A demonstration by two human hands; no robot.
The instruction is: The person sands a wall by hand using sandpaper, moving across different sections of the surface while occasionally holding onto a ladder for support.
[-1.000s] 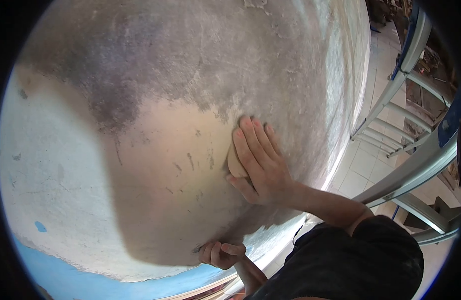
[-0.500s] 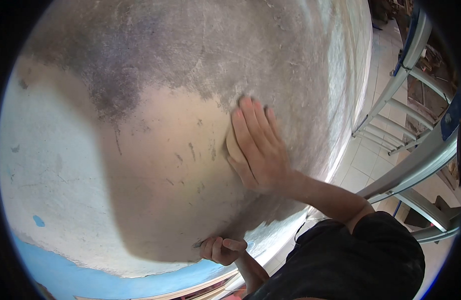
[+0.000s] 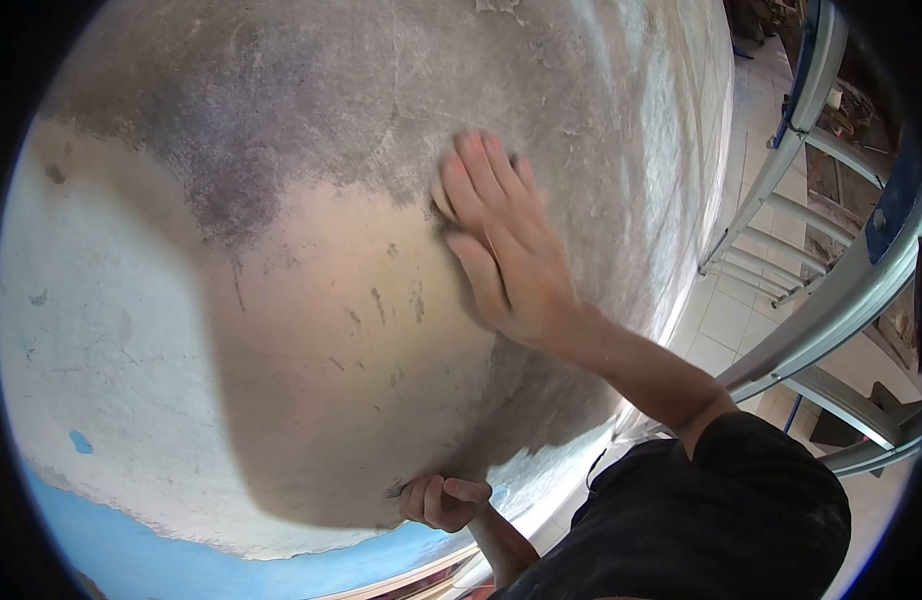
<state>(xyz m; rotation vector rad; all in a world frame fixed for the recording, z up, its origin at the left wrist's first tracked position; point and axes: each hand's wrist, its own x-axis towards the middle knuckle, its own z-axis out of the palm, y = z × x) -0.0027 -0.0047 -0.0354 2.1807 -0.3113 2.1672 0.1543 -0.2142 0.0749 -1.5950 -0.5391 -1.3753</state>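
Note:
My right hand (image 3: 506, 235) presses against the grey, patchy wall (image 3: 321, 120), its back toward me. A pale, rounded pad (image 3: 442, 200) shows at the edge of the fingers, between them and the wall; most of it is hidden. The thumb is spread out to the left, on the border between grey and smooth cream surface. Lower down, my left hand (image 3: 443, 502) is closed with curled fingers close to the wall. A small dark spot shows beside its fingertips, and what it holds, if anything, is hidden.
A metal ladder (image 3: 781, 215) with blue fittings stands on the right, over a tiled floor (image 3: 729, 318). Blue paint (image 3: 161, 540) runs along the wall's lower left. Cluttered items lie beyond the ladder at the upper right.
My right hand has moved up and slightly left along the wall, and its thumb is spread farther out. My left hand has stayed in place. The view has shifted slightly.

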